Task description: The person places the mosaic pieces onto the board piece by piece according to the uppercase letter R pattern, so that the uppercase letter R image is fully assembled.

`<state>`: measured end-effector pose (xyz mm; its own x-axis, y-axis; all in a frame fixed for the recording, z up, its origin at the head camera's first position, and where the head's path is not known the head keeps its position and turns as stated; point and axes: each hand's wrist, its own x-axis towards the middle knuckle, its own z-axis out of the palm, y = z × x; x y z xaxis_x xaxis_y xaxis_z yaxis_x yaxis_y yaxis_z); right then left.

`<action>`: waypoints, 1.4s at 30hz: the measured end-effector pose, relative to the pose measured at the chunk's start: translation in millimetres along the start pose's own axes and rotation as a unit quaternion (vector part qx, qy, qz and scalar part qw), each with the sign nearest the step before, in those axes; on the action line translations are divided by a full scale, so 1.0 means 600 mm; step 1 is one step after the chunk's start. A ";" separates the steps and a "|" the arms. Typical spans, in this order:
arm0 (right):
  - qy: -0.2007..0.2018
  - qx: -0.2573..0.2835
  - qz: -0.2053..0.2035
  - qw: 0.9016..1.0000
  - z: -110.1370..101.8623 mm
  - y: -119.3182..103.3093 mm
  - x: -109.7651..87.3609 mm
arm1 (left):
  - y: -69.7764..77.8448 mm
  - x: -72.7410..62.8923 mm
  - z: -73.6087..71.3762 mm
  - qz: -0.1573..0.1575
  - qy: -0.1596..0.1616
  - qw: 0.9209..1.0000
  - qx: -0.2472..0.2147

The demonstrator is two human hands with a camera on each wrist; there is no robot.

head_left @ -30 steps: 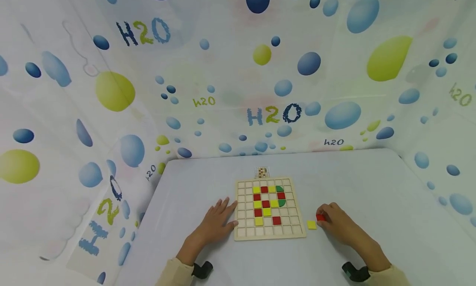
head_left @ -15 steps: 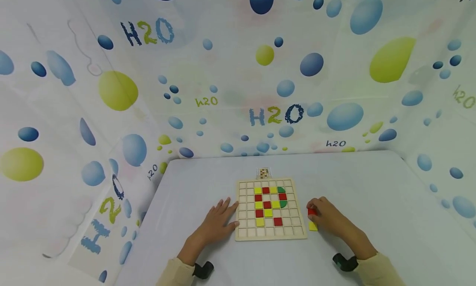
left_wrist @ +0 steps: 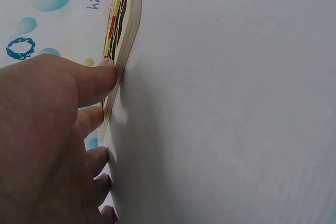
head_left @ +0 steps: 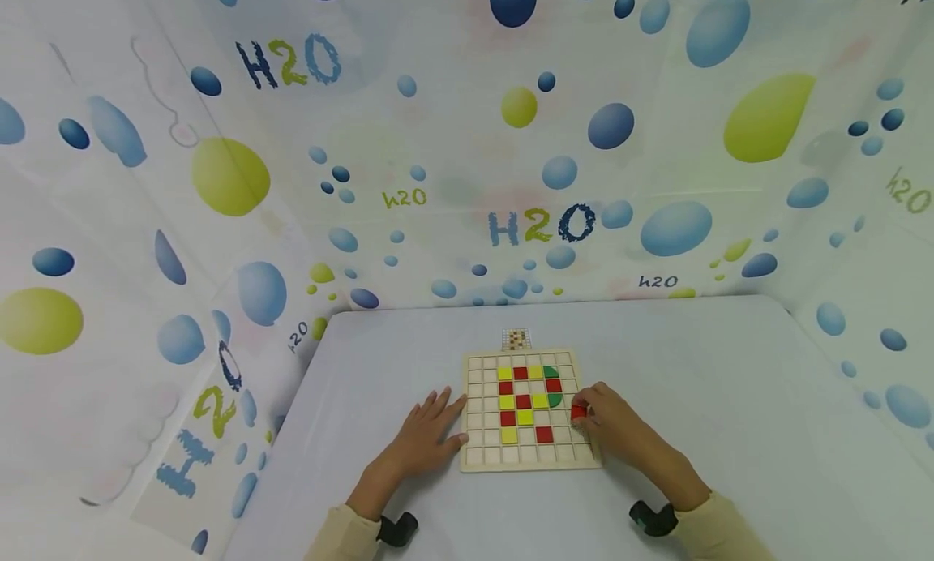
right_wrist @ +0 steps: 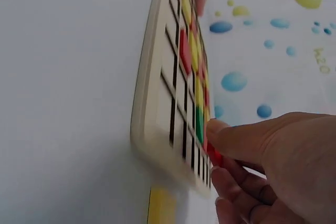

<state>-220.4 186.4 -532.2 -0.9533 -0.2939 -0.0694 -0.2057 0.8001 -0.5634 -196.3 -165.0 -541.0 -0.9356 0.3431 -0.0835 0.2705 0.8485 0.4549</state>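
Note:
A wooden grid board (head_left: 530,456) lies on the table, with red and yellow square tiles and two green rounded ones set in its cells. My left hand (head_left: 426,435) rests at the board's left side, its thumb and fingertip touching the rim; the left wrist view shows the thumb (left_wrist: 100,80) against that edge. Over the board's right edge, my right hand (head_left: 620,426) pinches a red square tile (head_left: 578,413) between thumb and fingers. In the right wrist view this tile (right_wrist: 214,155) is mostly covered by the fingers.
A small printed pattern card (head_left: 516,339) lies behind the board's far edge. One loose yellow tile (right_wrist: 161,206) shows beside the board in the right wrist view; my hand hides it in the head view. A patterned curtain (head_left: 438,139) surrounds the white table (head_left: 365,366).
My right hand has carried the red tile leftward, from beside the loose yellow tile to above the board's right edge. The left hand has stayed in place on the rim.

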 end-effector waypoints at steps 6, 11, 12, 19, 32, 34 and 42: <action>-0.001 -0.032 -0.074 0.997 0.035 -0.051 0.000 | 0.001 -0.001 0.001 -0.001 -0.005 1.000 0.002; 0.014 -0.058 -0.131 0.990 0.067 -0.085 -0.005 | 0.001 -0.002 0.003 -0.001 -0.007 1.000 0.001; 0.016 -0.059 -0.137 0.989 0.072 -0.091 -0.006 | 0.001 -0.001 0.003 -0.001 -0.007 1.000 0.000; 0.022 -0.080 -0.164 0.983 0.098 -0.118 -0.012 | 0.001 -0.001 0.003 -0.001 -0.007 1.000 0.003; 0.012 -0.082 -0.191 0.978 0.102 -0.120 -0.019 | 0.001 -0.002 0.001 0.000 -0.006 1.000 0.004; 0.015 -0.089 -0.194 0.977 0.102 -0.117 -0.022 | 0.002 -0.002 0.001 0.002 -0.006 1.000 0.006; 0.021 -0.092 -0.213 0.972 0.093 -0.117 -0.028 | 0.007 -0.002 -0.005 -0.003 -0.004 1.000 0.009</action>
<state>-177.4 106.2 -537.6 -0.7799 -0.6010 0.1748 -0.6169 0.6910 -0.3769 -194.8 -163.3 -536.1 -0.9351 0.3416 -0.0941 0.2693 0.8578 0.4378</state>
